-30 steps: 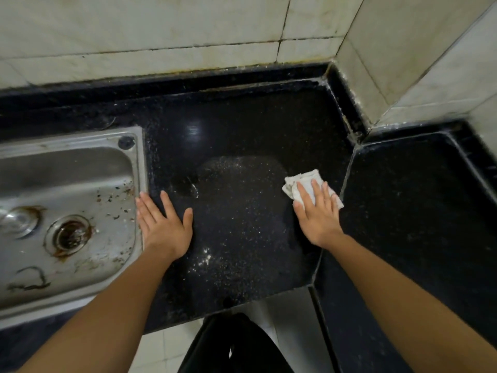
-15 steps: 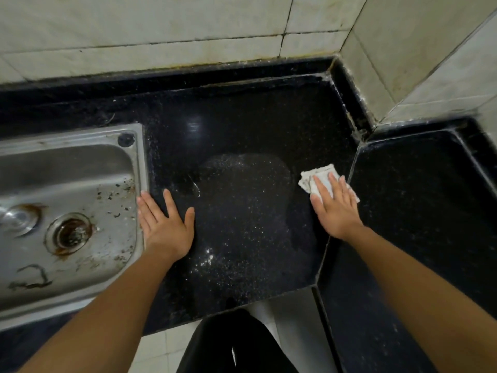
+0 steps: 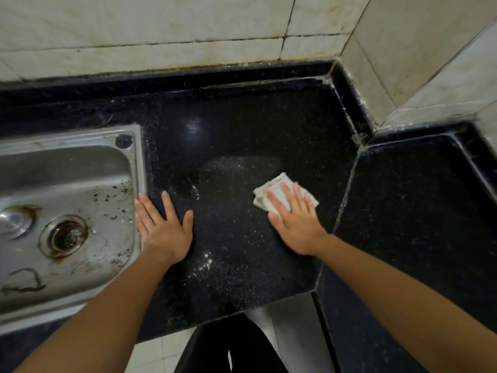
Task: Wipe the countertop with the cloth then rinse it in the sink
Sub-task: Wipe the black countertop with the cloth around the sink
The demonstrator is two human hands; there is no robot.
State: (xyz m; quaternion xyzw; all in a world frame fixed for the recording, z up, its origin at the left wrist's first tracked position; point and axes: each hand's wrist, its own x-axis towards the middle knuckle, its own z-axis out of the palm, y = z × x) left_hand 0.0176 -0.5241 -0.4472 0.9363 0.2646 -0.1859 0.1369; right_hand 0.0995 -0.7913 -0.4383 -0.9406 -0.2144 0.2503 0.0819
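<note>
A small white folded cloth (image 3: 271, 189) lies on the black speckled countertop (image 3: 242, 125). My right hand (image 3: 294, 219) presses flat on the cloth, fingers spread, covering its near half. My left hand (image 3: 161, 224) rests flat and empty on the counter, its outer fingers touching the rim of the steel sink (image 3: 137, 162) at the left. The sink basin is stained, with a rusty drain (image 3: 66, 235). A dull wet patch and white specks mark the counter between my hands.
Pale tiled walls (image 3: 161, 28) close the back and the right corner. A second black counter section (image 3: 416, 197) joins at an angle on the right, past a seam. The counter's front edge runs just below my forearms, with floor tiles and my dark clothing beneath.
My right hand slid the cloth right toward the seam, then back left toward the middle of the counter. My left hand stayed put beside the sink.
</note>
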